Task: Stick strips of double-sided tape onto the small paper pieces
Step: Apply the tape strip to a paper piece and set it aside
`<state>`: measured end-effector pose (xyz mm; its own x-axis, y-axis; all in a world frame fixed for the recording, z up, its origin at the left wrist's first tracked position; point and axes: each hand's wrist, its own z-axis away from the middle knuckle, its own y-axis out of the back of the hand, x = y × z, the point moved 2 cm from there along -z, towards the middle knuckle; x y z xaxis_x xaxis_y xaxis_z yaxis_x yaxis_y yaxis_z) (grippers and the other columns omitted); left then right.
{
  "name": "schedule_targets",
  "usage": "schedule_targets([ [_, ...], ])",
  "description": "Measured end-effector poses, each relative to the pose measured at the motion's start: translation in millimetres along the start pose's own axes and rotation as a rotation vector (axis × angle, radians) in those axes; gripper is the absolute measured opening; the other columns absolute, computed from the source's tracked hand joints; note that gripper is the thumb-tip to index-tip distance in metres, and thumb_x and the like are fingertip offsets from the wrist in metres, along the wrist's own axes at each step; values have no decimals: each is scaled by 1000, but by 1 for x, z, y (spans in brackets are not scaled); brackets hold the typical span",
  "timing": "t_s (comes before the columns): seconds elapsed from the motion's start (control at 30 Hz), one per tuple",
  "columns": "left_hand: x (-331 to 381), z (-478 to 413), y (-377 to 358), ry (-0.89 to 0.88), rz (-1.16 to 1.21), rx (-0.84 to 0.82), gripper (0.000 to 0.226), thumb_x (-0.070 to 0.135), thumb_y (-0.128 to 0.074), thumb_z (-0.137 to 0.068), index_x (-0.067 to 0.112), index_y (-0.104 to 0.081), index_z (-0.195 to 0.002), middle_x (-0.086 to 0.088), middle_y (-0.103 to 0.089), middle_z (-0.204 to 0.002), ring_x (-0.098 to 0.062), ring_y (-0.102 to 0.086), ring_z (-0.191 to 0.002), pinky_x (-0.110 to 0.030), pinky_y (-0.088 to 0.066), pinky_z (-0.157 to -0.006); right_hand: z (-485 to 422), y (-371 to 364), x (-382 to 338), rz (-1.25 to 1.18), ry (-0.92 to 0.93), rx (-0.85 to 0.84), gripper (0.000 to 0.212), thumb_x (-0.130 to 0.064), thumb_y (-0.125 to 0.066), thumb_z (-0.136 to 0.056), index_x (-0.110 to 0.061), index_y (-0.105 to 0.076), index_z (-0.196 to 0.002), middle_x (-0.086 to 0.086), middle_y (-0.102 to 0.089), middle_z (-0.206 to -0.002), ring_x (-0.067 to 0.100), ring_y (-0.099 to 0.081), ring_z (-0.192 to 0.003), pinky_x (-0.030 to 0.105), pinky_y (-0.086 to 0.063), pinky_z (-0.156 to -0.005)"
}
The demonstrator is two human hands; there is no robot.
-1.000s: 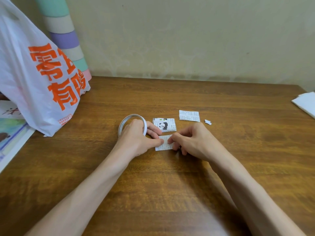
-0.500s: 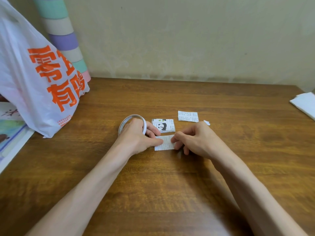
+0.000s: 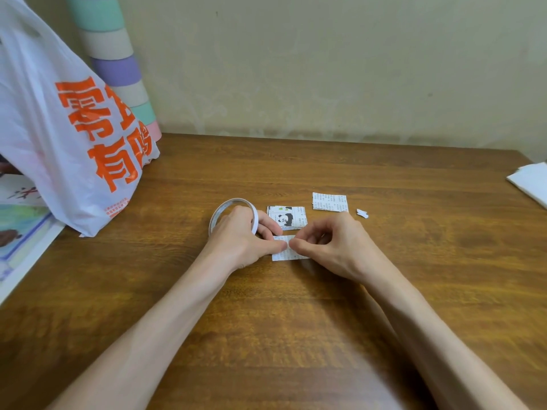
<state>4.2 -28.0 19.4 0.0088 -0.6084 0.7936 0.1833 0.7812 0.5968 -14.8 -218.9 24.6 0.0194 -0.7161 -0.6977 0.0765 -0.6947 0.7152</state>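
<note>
A small printed paper piece [image 3: 285, 255] lies flat on the wooden table [image 3: 296, 335] between my hands. My left hand [image 3: 242, 238] grips the thin white roll of double-sided tape [image 3: 233, 202], which stands on edge, and its thumb presses the paper's left part. My right hand [image 3: 328, 244] has its fingers curled, thumb and forefinger pinching at the tape on the paper right beside my left thumb. Behind them lie a small stack of paper pieces with a panda picture [image 3: 286, 217] and another printed piece [image 3: 329, 201].
A tiny white scrap [image 3: 362, 213] lies right of the pieces. A white plastic bag with orange characters [image 3: 59, 128] stands at the left, a pastel striped tube [image 3: 118, 63] behind it, books [image 3: 20, 229] under it. White paper [image 3: 531, 182] lies at the right edge.
My right thumb and forefinger have slid left along the paper until they meet my left thumb. The left hand and the tape roll have stayed in place.
</note>
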Motion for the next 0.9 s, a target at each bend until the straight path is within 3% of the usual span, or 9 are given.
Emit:
schedule_targets([
  [0.47,1,4,0,-27,-32,-16,14,31,-88,-84,30,-76,-89,9,-72,-75,9,-54,-48,-29,-49,-71,-3,-4,0,45,-57,31,18,-39,-77,-80,-30,-72,-66,-19,-67,-61,3,-59,-63,35,-57,-73],
  [0.63,1,9,2,-17,-40,-24,17,29,-89,-83,32,-75,-91,10,-75,-81,-5,-65,-61,-40,-61,-86,-2,-3,-1,42,-74,20,17,-37,-77,-81,-29,-72,-68,-16,-68,-60,2,-59,-63,35,-56,-74],
  [0.73,2,12,2,-25,-45,-29,20,29,-91,-81,32,-75,-93,9,-74,-87,-9,-71,-67,-40,-62,-84,-2,-2,-2,38,-85,10,16,-36,-78,-82,-28,-73,-69,-14,-69,-60,2,-59,-63,33,-56,-73],
  [0.9,3,15,1,-44,-58,-25,19,28,-90,-82,32,-76,-94,8,-70,-86,-7,-64,-64,-40,-61,-81,-2,-2,-3,36,-110,18,17,-36,-79,-80,-26,-73,-68,-14,-66,-59,6,-61,-69,35,-56,-75],
])
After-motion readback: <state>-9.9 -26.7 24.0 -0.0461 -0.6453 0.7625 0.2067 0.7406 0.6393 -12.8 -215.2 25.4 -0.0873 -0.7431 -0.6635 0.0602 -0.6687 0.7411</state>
